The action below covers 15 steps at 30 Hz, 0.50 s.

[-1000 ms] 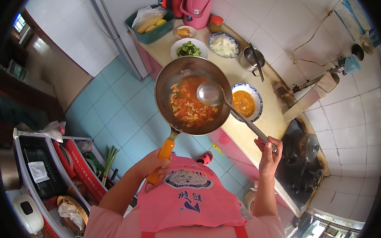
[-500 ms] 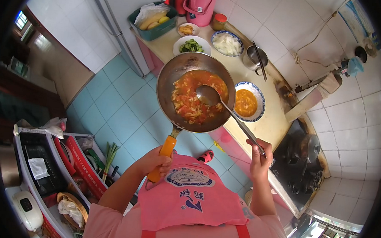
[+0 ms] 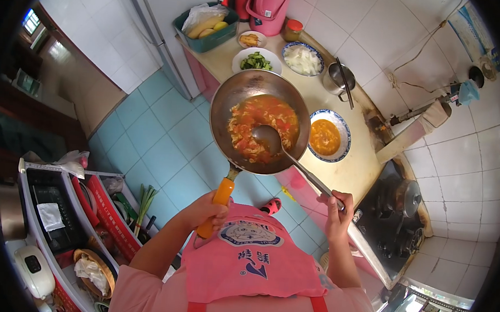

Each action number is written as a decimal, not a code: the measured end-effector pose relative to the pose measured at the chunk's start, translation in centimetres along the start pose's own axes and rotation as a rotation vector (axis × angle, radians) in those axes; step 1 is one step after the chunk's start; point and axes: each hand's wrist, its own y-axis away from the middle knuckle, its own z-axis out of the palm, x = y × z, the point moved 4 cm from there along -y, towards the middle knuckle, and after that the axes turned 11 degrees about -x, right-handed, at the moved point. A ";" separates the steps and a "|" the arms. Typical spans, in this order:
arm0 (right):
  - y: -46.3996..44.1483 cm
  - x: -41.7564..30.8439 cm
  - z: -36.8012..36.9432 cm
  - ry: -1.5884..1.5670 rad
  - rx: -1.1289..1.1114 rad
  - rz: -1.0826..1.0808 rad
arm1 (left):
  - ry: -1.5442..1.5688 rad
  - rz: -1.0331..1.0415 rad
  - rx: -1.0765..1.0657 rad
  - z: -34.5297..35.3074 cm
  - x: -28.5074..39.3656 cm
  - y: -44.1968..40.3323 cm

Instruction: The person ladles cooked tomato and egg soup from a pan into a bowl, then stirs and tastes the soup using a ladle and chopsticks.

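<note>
My left hand (image 3: 208,211) is wrapped round the orange handle of a wok (image 3: 223,106), which I hold up in front of me. Inside the wok lies a red-orange tomato and egg soup (image 3: 266,109). My right hand (image 3: 337,208) grips the handle of a metal ladle (image 3: 269,139); its bowl dips into the soup, left of the wok's middle. Right of the wok, on the counter, a blue-rimmed bowl (image 3: 346,130) contains some of the same orange soup.
On the counter (image 3: 348,172) stand a plate of green vegetables (image 3: 255,61), a plate of white slices (image 3: 303,59), a metal pot (image 3: 336,80) with chopsticks and a green basket (image 3: 202,40). A black stove (image 3: 380,211) is at right; a shelf unit (image 3: 97,216) at left.
The ladle's bowl has moved down and slightly left in the soup, and my right hand has shifted a little down and left. My left hand keeps hold of the wok.
</note>
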 end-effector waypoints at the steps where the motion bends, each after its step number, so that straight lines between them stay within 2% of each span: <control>1: -0.2 0.9 -0.1 -0.001 0.000 0.000 | 0.015 0.004 0.001 0.1 0.1 0.0; 3: -0.8 3.6 -1.4 -0.310 0.168 0.202 | 0.021 0.000 0.005 0.0 -0.1 -0.1; 7: -1.8 4.4 -2.3 -0.451 0.229 0.276 | 0.020 0.003 0.019 0.0 -0.1 0.1; 10: -2.4 4.5 -2.6 -0.444 0.289 0.228 | 0.000 -0.001 0.018 0.1 -0.1 0.0; 12: -2.8 4.3 -2.6 -0.446 0.265 0.207 | 0.009 -0.006 0.018 0.3 -0.1 0.0; 15: -3.4 2.6 -1.5 -0.289 0.150 0.057 | 0.022 -0.016 0.019 0.2 -0.2 0.0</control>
